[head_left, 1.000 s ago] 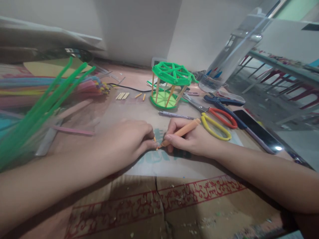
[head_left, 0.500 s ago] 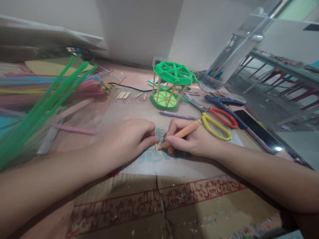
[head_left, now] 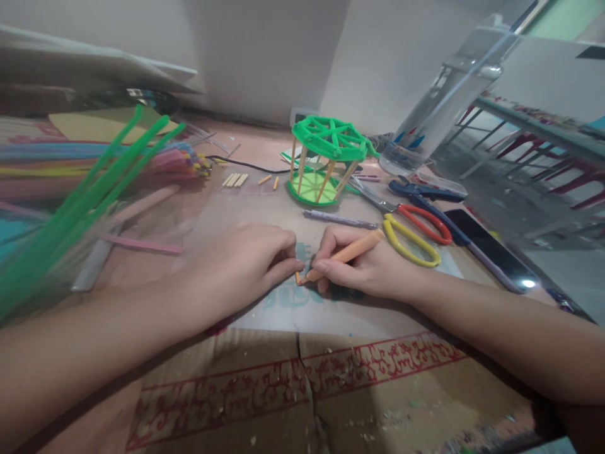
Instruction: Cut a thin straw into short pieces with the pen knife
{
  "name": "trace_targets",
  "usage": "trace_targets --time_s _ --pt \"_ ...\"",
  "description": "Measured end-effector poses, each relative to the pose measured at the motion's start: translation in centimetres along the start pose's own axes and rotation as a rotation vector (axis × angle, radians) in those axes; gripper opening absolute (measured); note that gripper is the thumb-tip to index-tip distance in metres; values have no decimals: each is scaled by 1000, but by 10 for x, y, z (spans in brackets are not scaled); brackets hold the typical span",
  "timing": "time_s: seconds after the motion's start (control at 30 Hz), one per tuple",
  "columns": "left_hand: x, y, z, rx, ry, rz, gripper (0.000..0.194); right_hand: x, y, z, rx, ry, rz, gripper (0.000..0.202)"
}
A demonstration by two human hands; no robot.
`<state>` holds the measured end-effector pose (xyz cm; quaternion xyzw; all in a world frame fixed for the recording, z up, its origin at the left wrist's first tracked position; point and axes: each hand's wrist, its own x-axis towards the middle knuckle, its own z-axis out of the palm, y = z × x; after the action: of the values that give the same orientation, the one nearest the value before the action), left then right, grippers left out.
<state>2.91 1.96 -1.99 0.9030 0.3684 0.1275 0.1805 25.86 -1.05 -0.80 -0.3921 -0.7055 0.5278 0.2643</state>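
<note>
Between thumb and fingers, my left hand (head_left: 259, 258) pinches a small orange stick (head_left: 297, 277) over a pale sheet (head_left: 255, 315). My right hand (head_left: 350, 261) grips an orange marker (head_left: 357, 247), its tip touching or very near the stick's lower end. Behind the hands stands a round green frame (head_left: 331, 139) with thin wooden posts on a green base. Several pale short sticks (head_left: 235, 181) and two orange ones (head_left: 276, 183) lie to its left. A pen (head_left: 338, 219) rests just beyond my right hand.
Scissors (head_left: 411, 236) with red and yellow handles, blue pliers (head_left: 425, 190) and a phone (head_left: 491, 249) lie on the right. A clear container (head_left: 430, 113) stands behind them. Green pipe cleaners (head_left: 89, 208) and a colourful bundle (head_left: 155, 157) fill the left side.
The view has shifted very slightly. Both hands keep nearly the same pose, with the marker tip still at the small stick.
</note>
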Motion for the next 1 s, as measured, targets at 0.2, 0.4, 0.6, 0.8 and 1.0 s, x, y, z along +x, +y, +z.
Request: trace_targets --time_s 0.2,0.4,0.6,0.8,1.0 --pt "-1 0 0 7 10 -8 28 0 1 0 -17 12 -4 35" --pt "0 0 -1 -5 -9 -16 29 0 1 -1 -9 8 24 36" --pt "-1 2 -2 -51 6 -58 20 -1 -2 0 -14 17 36 36" --pt "0 5 -2 -26 16 -43 19 1 2 1 -82 62 32 38" --pt "1 6 -3 -1 19 -47 21 1 6 2 -48 75 82 42"
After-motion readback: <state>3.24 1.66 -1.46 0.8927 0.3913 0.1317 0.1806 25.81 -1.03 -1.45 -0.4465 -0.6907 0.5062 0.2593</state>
